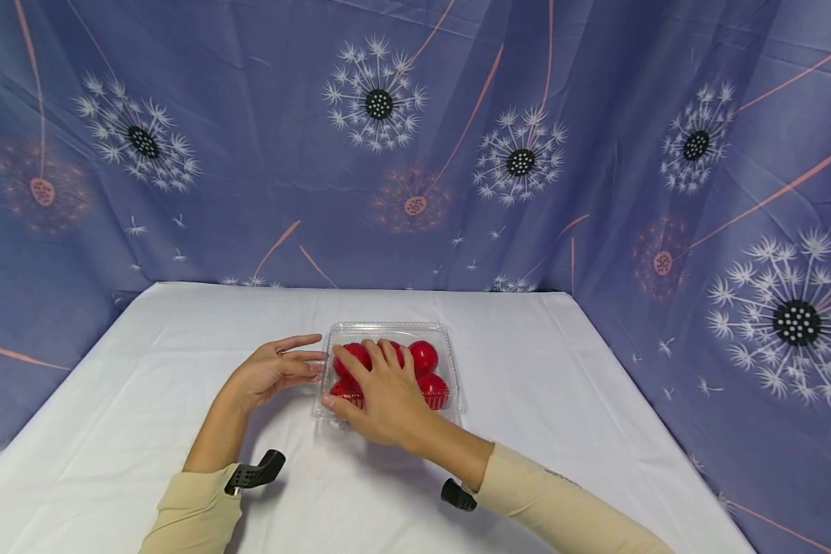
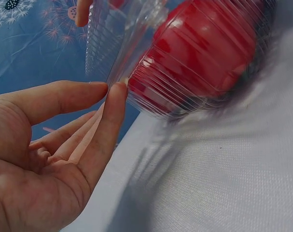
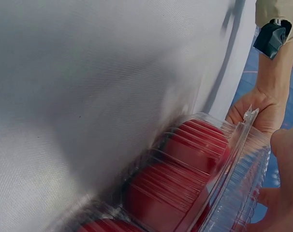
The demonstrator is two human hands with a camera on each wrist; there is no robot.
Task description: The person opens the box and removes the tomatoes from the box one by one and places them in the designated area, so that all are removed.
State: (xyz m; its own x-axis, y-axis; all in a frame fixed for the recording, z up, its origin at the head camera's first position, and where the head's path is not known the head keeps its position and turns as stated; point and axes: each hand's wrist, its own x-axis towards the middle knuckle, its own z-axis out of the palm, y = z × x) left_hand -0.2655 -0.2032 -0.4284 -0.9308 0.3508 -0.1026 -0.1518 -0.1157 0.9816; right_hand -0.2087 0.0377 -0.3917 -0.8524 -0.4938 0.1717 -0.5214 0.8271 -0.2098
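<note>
— Head view first: how are the right hand's [image 1: 388,396] fingers [image 1: 355,365] lying?

— They're lying wide apart over the clear box [image 1: 396,332], resting on its lid [image 3: 243,186]; they aren't curling round anything.

— And the left hand [image 1: 259,377]?

— It's standing at the box's left side, fingers extended; I can't tell whether the tips are touching the plastic.

— Why like that?

— I'd judge the right is bearing evenly on the lid while the left is guarding the side. Inside the box, red balls [image 1: 424,357] are sitting packed together.

— Beyond?

— White cloth [image 1: 519,385] is lying under the box, creasing faintly. Nearer the person than the box, beige sleeves [image 1: 547,496] are ending beside black wrist cameras [image 1: 256,473]. Behind the box and on both sides, a blue dandelion-print curtain [image 1: 263,154] is hanging.
</note>
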